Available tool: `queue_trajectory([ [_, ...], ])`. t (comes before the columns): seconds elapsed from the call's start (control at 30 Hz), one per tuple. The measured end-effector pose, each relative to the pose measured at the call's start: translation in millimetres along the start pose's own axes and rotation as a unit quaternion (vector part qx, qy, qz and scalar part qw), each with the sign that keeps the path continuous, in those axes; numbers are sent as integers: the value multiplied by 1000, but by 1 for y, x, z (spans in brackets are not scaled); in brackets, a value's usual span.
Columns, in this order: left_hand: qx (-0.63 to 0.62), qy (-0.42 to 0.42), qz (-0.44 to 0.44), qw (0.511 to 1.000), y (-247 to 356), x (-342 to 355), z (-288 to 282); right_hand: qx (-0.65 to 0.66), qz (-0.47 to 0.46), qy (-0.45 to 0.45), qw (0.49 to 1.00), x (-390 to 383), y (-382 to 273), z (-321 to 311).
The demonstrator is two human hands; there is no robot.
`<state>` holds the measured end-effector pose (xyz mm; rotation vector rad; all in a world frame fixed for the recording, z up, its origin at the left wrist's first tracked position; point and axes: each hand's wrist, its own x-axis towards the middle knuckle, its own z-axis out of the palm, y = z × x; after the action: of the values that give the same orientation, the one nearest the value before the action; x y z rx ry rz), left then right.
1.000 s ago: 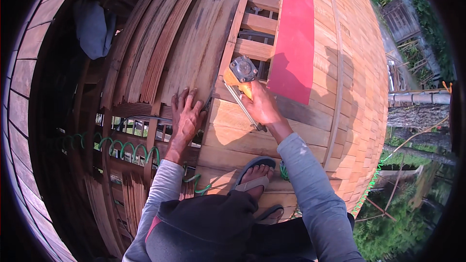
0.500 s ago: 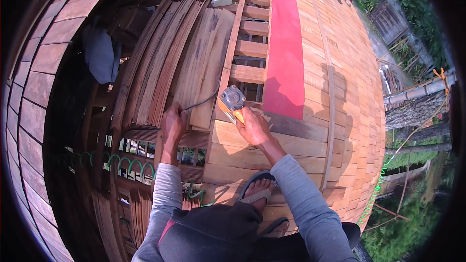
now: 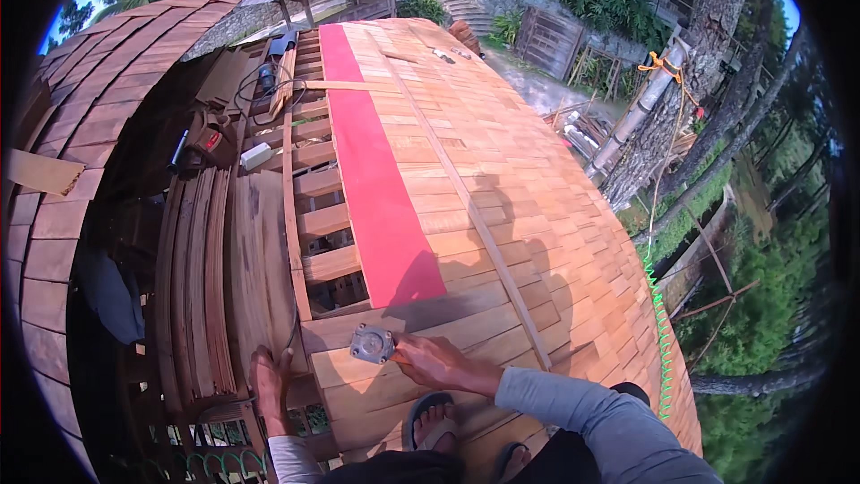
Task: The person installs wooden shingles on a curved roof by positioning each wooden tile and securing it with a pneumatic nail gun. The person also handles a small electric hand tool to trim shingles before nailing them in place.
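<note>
At the left of the frame a grey cloth (image 3: 112, 296) hangs in shadow beside a stack of narrow wooden planks (image 3: 193, 282); at the lower left the left hand (image 3: 270, 385) reaches over a wide board (image 3: 260, 260), its fingertips at a dark cable (image 3: 296, 327), though I cannot tell whether they pinch it. Below centre is the orange nail gun (image 3: 372, 343), its grey cap facing up, near the lower end of a red strip (image 3: 381, 215); the right hand (image 3: 448, 365) is wrapped around its handle; wooden shingles (image 3: 591, 305) and a green coiled hose (image 3: 661, 341) lie farther right.
</note>
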<state>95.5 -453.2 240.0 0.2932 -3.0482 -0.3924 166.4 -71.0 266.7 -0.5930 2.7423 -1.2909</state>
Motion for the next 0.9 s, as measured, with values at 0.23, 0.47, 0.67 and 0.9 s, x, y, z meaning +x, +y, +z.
queue_trajectory([
  [0.23,29,64,-4,998,19,-11,21,-84,184,33,979,-154,-15,-116],
  [0.47,41,40,-4,998,-26,8,24,-81,243,135,957,-200,-9,-151],
  [0.67,150,-113,143,972,107,-134,24,-68,268,220,935,-220,29,-167],
  [0.9,35,-314,273,909,184,-205,64,-71,319,305,895,-251,66,-180],
])
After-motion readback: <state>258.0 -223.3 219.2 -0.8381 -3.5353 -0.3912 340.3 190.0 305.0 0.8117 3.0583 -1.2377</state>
